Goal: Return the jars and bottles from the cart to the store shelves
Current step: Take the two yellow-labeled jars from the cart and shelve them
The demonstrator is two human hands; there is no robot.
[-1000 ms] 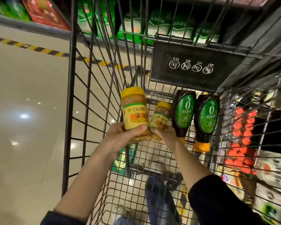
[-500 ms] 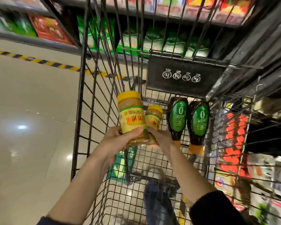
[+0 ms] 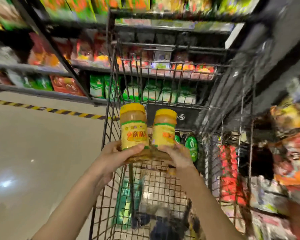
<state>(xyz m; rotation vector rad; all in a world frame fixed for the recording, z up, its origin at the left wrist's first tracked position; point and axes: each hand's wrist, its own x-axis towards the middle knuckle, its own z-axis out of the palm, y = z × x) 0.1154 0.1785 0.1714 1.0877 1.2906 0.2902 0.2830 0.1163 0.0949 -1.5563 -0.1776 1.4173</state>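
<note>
Over the cart [image 3: 163, 186], left hand [image 3: 114, 156] and right hand [image 3: 178, 156] grip jars [image 3: 133, 130] [image 3: 164, 133] before bottles [image 3: 191, 148].

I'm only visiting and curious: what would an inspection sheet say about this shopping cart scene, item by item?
Surface: the cart, a wire mesh basket seen from above.
Job's things: left jar and right jar, both yellow-lidded, held upright side by side above the cart; green-labelled bottles in the cart behind the right jar.
Clutter: green packet seen through the mesh, too blurred to identify.
Hands: left hand grips the left jar near its base; right hand grips the right jar near its base.
Cables: nothing seen.
Surroundings: stocked shelves ahead and to the right; glossy pale floor with a yellow-black stripe.
</note>
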